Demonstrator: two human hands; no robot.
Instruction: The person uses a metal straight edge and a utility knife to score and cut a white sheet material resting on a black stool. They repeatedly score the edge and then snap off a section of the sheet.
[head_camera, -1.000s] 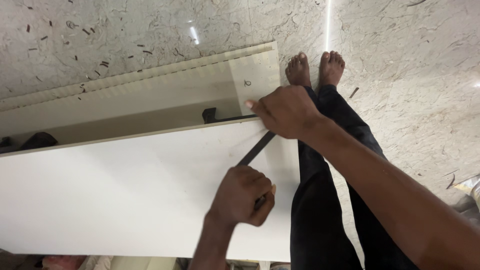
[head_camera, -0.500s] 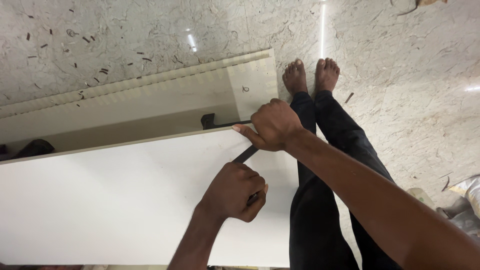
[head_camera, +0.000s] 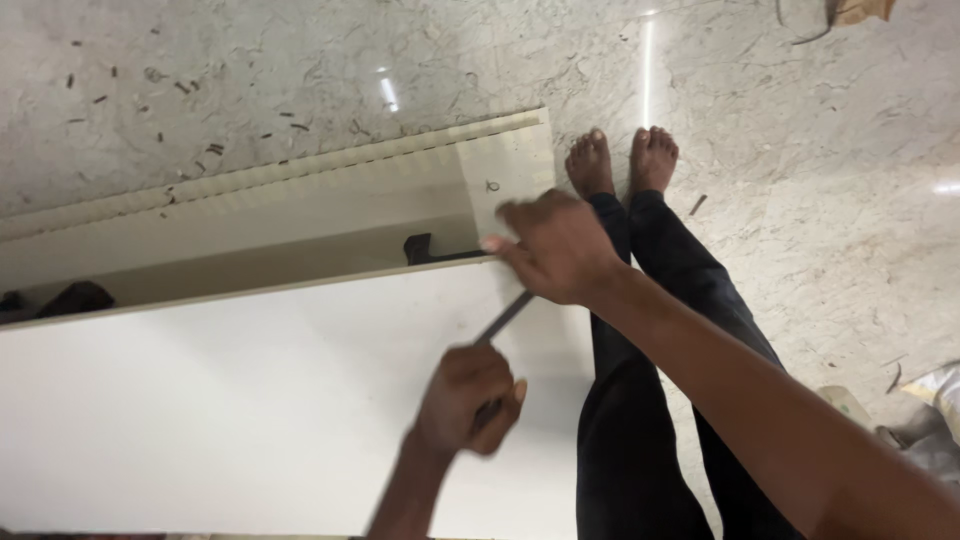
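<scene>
A large white board (head_camera: 220, 400) stands on edge below me, with a second cream panel (head_camera: 300, 200) lying behind it on the floor. My left hand (head_camera: 468, 400) grips the handle of a thin dark tool (head_camera: 503, 318) whose shaft runs up and to the right. My right hand (head_camera: 555, 245) presses on the top edge of the white board where the tool's tip meets it, next to a dark clamp or bracket (head_camera: 425, 250). The tool tip is hidden under my right hand.
My bare feet (head_camera: 620, 160) and dark trousers (head_camera: 650, 350) are to the right of the boards on a speckled marble floor (head_camera: 800, 150). Small bits of debris lie at the upper left. A dark object (head_camera: 70, 298) sits between the panels at left.
Both hands have shifted slightly; my left hand sits a little lower on the tool and the view has tilted, but the grips look the same.
</scene>
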